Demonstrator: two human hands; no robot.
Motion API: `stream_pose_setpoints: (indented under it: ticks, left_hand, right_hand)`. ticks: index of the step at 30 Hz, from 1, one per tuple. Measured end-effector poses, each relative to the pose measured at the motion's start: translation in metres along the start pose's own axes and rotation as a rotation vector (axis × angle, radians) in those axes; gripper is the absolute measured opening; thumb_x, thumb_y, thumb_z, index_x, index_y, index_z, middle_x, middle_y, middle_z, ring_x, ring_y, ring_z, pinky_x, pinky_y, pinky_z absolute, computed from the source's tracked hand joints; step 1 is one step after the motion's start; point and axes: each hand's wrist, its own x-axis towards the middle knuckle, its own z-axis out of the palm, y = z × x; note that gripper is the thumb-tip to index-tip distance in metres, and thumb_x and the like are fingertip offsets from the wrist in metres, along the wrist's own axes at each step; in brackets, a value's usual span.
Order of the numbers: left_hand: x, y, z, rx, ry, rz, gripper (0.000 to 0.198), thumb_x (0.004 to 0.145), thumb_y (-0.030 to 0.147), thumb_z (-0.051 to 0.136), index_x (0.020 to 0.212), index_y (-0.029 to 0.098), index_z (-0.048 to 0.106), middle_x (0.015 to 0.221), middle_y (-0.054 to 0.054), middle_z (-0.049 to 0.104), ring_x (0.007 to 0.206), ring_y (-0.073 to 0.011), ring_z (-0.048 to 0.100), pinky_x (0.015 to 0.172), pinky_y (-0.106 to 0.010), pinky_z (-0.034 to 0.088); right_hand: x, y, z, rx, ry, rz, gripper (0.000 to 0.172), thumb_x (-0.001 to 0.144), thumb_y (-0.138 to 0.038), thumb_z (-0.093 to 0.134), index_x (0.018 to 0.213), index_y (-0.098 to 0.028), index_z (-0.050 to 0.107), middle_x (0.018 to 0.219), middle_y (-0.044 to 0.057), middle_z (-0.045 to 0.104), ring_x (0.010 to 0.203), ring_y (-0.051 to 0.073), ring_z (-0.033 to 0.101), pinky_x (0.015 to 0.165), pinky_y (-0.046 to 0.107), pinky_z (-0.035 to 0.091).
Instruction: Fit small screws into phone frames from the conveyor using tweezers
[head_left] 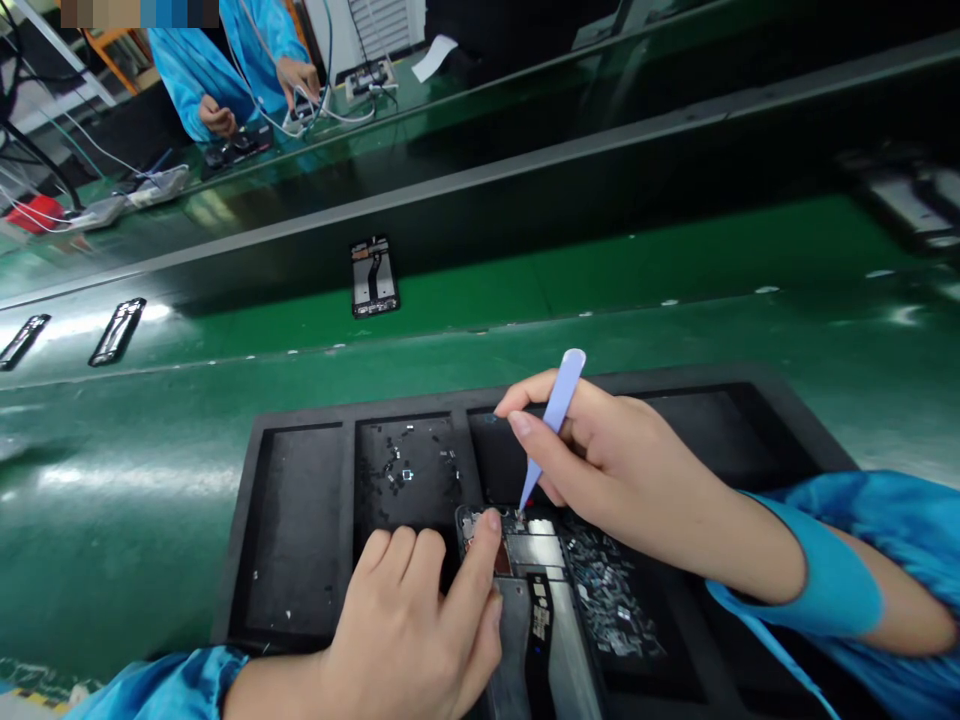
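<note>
My right hand (600, 455) pinches pale blue tweezers (551, 420), whose tip touches the top end of an open phone frame (540, 590). That frame lies across a black foam tray (300, 530). My left hand (416, 620) rests on the frame's left side, fingers curled, with the index fingertip pressing near the top corner beside the tweezers' tip. A black flex strip runs down the frame's middle. Small metal parts lie in the tray's second compartment (405, 470) and in the one right of the frame (607, 590).
A green conveyor belt (675, 280) runs across, carrying another phone frame (373, 277) and two more at far left (116, 330). Another person in a blue coat (225, 60) works at the far bench among cables. A blurred dark device lies at upper right (907, 200).
</note>
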Motion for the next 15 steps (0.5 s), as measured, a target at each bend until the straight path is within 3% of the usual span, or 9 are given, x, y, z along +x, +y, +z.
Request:
stream_pose_setpoints:
  ticks: [11,15]
  left_hand:
    - [0.0,-0.001,0.002,0.01,0.004,0.007,0.047,0.099,0.027,0.045,0.142,0.011,0.054,0.077,-0.004,0.053,0.066,-0.021,0.048,0.061,-0.035,0.032]
    - [-0.004,0.003,-0.011,0.061,0.056,-0.039,0.045,0.098,0.026,0.051,0.14,0.012,0.055,0.08,-0.005,0.056,0.068,-0.0209,0.052,0.061,-0.035,0.038]
  right_hand:
    - [-0.002,-0.003,0.0,0.038,0.067,-0.037,0.013,0.099,-0.027,0.048,0.1,-0.02,0.059,0.045,-0.009,0.047,0.034,0.009,0.042,0.038,0.024,0.029]
    - [0.005,-0.002,-0.005,0.313,0.325,0.076,0.016,0.098,-0.037,0.057,0.097,-0.021,0.059,0.053,-0.007,0.047,0.042,0.009,0.042,0.041,0.024,0.03]
